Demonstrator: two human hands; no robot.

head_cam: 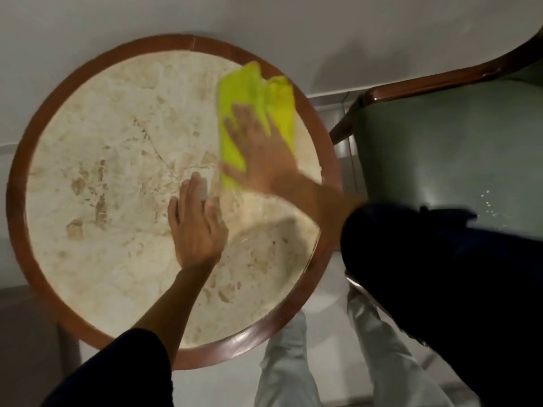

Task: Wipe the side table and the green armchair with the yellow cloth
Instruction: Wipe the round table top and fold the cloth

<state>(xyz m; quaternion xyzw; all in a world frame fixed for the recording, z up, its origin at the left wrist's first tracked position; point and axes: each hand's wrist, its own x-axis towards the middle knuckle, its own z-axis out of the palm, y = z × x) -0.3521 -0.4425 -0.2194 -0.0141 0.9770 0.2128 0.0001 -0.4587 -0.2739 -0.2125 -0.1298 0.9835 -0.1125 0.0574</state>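
Observation:
A round side table [20, 183] with a beige marble top and a brown wooden rim fills the left and middle of the head view. The yellow cloth [249, 92] lies flat on the table's far right part. My right hand [258, 154] presses on the cloth with fingers spread, blurred by motion. My left hand [197, 227] rests near the table's centre, fingers closed over a small pale object [205, 177] that I cannot identify. The green armchair [440, 142], with a dark wooden frame, stands right of the table.
A pale wall runs behind the table and armchair. Light floor shows below, with my legs in pale trousers [288, 371] at the table's near right edge. My dark right sleeve [440, 274] covers the armchair's front part.

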